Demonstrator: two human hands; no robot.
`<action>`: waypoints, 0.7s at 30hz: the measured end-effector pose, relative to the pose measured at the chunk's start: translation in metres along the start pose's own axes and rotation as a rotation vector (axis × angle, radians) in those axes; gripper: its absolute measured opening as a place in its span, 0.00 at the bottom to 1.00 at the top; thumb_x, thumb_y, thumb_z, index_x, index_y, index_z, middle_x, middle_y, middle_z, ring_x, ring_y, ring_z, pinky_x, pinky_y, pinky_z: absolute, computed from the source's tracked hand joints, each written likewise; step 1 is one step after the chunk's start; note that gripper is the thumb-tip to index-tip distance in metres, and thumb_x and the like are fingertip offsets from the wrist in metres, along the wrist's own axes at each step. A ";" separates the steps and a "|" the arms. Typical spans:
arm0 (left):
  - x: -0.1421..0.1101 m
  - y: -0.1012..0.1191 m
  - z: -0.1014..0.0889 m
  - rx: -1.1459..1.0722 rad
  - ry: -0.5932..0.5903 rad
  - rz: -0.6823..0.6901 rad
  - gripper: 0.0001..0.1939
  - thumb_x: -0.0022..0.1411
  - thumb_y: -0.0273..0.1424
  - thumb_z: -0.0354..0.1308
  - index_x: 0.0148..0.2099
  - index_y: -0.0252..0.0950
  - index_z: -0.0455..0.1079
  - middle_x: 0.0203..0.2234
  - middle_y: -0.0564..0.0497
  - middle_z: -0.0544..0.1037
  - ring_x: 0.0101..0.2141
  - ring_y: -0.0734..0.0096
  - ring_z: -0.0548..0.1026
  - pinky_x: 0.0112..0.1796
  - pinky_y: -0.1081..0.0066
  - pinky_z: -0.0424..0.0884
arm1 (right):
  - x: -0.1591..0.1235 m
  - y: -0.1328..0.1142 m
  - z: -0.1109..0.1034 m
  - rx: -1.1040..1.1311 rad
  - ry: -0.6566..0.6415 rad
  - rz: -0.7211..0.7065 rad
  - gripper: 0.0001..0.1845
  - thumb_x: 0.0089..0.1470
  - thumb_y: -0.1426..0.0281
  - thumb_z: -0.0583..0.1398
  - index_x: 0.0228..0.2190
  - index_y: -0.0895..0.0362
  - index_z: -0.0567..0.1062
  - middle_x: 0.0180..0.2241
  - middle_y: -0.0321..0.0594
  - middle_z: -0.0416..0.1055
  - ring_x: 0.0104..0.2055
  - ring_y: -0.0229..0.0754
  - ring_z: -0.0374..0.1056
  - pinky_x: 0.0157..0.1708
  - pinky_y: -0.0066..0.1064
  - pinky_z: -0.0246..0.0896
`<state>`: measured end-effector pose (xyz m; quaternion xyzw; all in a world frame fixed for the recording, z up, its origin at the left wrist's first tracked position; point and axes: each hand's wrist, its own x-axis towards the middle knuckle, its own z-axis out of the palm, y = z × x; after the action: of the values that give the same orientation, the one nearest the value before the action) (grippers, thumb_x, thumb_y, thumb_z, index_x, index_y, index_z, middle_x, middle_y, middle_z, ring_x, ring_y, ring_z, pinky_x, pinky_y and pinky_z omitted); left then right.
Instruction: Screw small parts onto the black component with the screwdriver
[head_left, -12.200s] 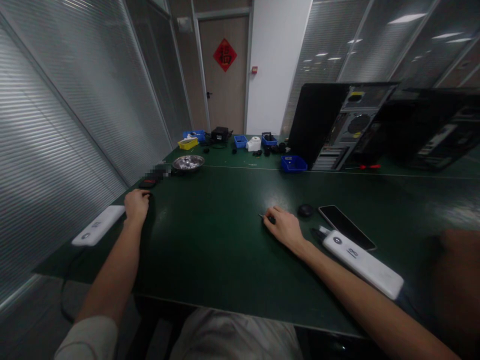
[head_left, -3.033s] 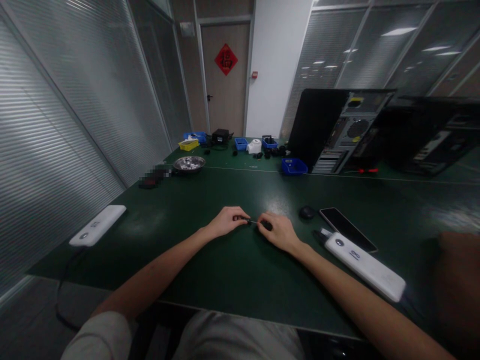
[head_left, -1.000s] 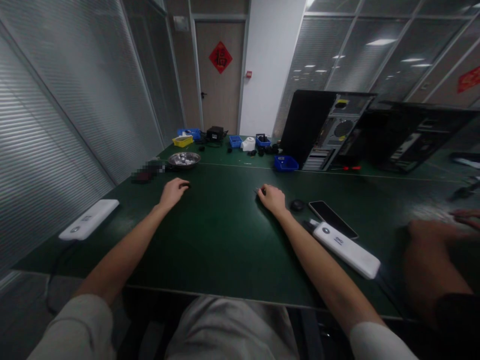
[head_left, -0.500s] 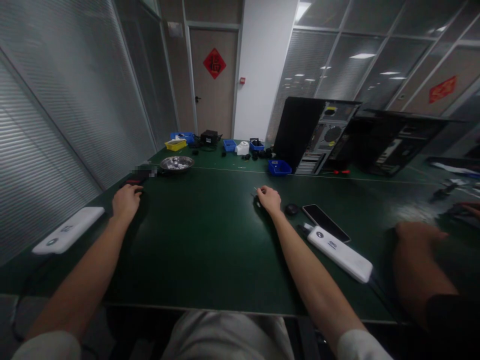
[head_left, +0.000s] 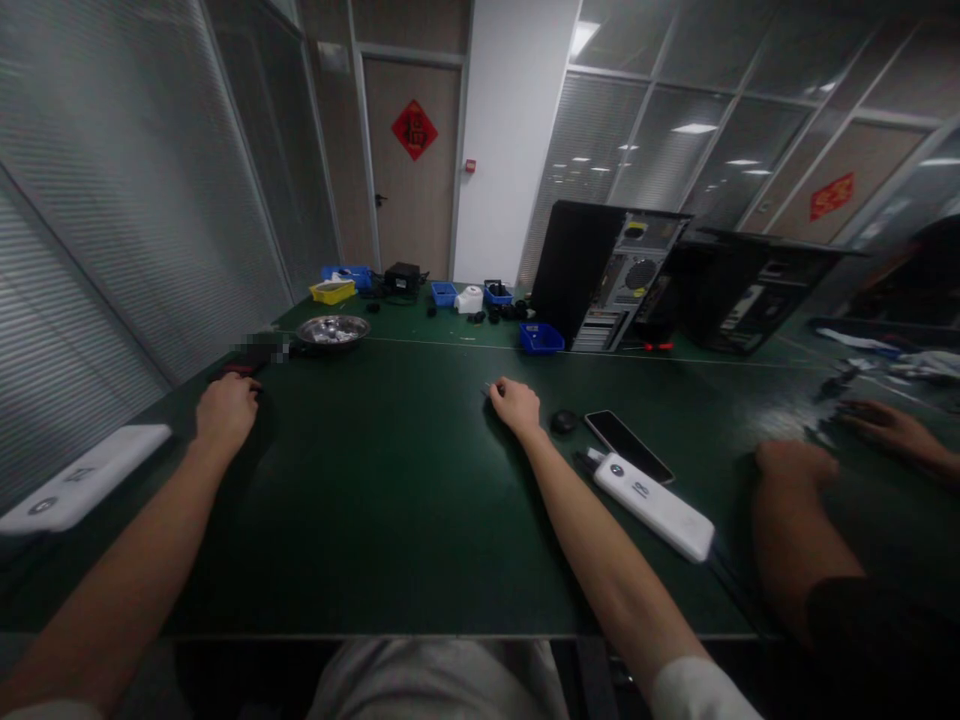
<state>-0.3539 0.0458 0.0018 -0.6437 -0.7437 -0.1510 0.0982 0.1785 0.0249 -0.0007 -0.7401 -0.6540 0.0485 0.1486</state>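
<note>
My left hand (head_left: 227, 412) lies at the left side of the table, its fingers loosely bent and slightly apart. They are at the near edge of a dark, flat thing with a red strip (head_left: 240, 369), partly pixelated; whether they touch it I cannot tell. Just right of that thing is a round metal bowl (head_left: 333, 333) with small shiny pieces in it. Over the middle of the table, my right hand (head_left: 516, 404) is closed in a pinch. A thin metallic tip (head_left: 487, 390) juts out from its fingers; the rest is hidden. A round black object (head_left: 563, 421) lies right of this hand.
A white power bank (head_left: 654, 507) and a phone (head_left: 628, 446) lie at right, another white power bank (head_left: 86, 480) at left. A blue tray (head_left: 541, 338) stands before a computer tower (head_left: 581, 275). A co-worker's arms (head_left: 799, 510) reach in from the right.
The view has turned slightly right, so most things sit further left in the picture. Both my hands keep about the same places on the table. More of the co-worker's far hand shows.
</note>
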 end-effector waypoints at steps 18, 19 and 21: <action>-0.021 0.076 -0.035 -0.389 -0.088 0.118 0.13 0.64 0.34 0.60 0.47 0.34 0.79 0.42 0.44 0.82 0.42 0.57 0.76 0.44 0.66 0.68 | -0.040 -0.034 -0.004 -0.010 0.049 -0.205 0.18 0.68 0.58 0.57 0.49 0.58 0.73 0.49 0.44 0.72 0.45 0.43 0.71 0.47 0.40 0.69; -0.027 0.098 -0.036 -0.448 -0.118 0.193 0.12 0.65 0.35 0.60 0.46 0.35 0.79 0.42 0.45 0.82 0.42 0.57 0.76 0.44 0.65 0.69 | -0.047 -0.036 -0.004 -0.001 0.038 -0.245 0.17 0.69 0.58 0.56 0.48 0.57 0.74 0.48 0.43 0.72 0.44 0.42 0.71 0.45 0.38 0.68; -0.044 0.146 -0.034 -0.571 -0.197 0.362 0.12 0.66 0.37 0.59 0.46 0.39 0.80 0.43 0.47 0.81 0.43 0.59 0.77 0.46 0.65 0.70 | -0.061 -0.036 -0.007 0.019 0.013 -0.326 0.16 0.70 0.58 0.53 0.45 0.55 0.75 0.46 0.41 0.73 0.41 0.39 0.71 0.42 0.32 0.65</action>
<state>-0.2050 0.0114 0.0329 -0.7781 -0.5513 -0.2701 -0.1327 0.1373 -0.0321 0.0084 -0.6231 -0.7639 0.0252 0.1659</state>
